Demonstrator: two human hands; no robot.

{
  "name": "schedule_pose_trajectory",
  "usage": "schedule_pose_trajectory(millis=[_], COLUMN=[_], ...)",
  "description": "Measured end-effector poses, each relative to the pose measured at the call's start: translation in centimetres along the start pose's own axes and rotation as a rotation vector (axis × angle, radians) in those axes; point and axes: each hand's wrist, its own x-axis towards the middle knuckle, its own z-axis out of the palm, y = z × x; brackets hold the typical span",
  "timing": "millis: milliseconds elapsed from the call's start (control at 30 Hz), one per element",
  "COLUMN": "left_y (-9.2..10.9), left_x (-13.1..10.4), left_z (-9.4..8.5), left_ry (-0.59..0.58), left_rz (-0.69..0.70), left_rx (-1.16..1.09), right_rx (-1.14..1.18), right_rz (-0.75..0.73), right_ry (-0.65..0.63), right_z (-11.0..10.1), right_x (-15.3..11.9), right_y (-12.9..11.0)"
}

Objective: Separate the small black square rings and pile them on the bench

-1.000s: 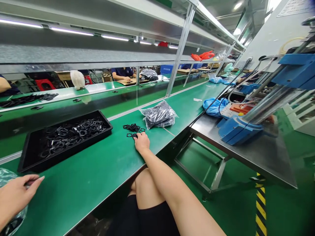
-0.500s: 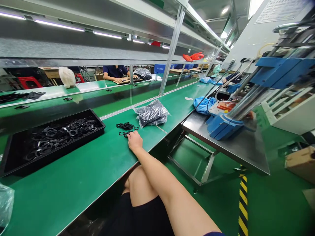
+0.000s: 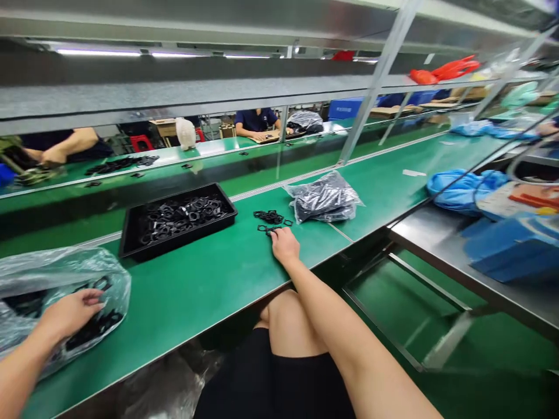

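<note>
My left hand [image 3: 74, 311] is over the opening of a clear plastic bag [image 3: 120, 273] of black parts at the left. Its fingers are curled together, and whatever they hold is too small to make out. On the green bench, my right hand [image 3: 286, 244] has its fingertips closed on a black part at the near edge of a small pile of black ring-shaped parts [image 3: 269, 217]. A black tray [image 3: 177, 245] with many similar parts lies between the two hands, farther back. Behind my right hand rests a sealed clear bag [image 3: 323, 196] of dark parts.
A metal post [image 3: 378, 81] rises behind the sealed bag. To the right are a steel table [image 3: 430, 241], a blue machine base [image 3: 515, 244] and blue cloth [image 3: 458, 189]. Across the bench, two people work with their hands on the far counter.
The view has swung left, bringing my left hand and more of the open bag into sight. My right hand stays at the small pile.
</note>
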Motion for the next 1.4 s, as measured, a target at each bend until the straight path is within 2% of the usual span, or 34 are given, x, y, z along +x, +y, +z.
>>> schedule_pose_trajectory(millis=[100,200,300,467,733,833,1000,1200,1300,1400], left_y=[0.0,0.5,0.6,0.4,0.2,0.5,1.5,2.9,4.5,7.3], left_x=[0.0,-0.2,-0.1,0.6,2.0,1.9,1.6,1.2,0.6,-0.5], left_z=[-0.4,-0.6,-0.8,-1.2,-1.2,-1.4,-1.1,-1.7,-2.3,-2.2], left_ry=[0.025,-0.040,-0.084,0.010,-0.077,-0.029,0.057,0.087,0.166,0.207], left_rz=[-0.050,-0.030,-0.006,-0.071,-0.061,-0.046,0.065,0.003,0.000,0.036], left_rx=[0.219,0.304,0.281,0.239,0.125,0.128,0.154,0.163,0.062,-0.346], right_rx=[-0.003,-0.003,-0.003,0.002,0.046,0.065,0.077,0.098,0.142,0.217], right_rz=[-0.003,-0.019,-0.014,-0.005,0.023,0.037,0.028,0.044,0.029,-0.008], right_ry=[0.017,0.030,0.035,0.044,0.039,0.043,0.054,0.062,0.093,0.126], right_z=[0.3,0.5,0.4,0.4,0.4,0.5,0.6,0.5,0.6,0.7], right_x=[0.1,0.1,0.2,0.2,0.3,0.5,0.4,0.4,0.6,0.7], right_y=[0.1,0.2,0.2,0.1,0.0,0.1,0.1,0.1,0.2,0.4])
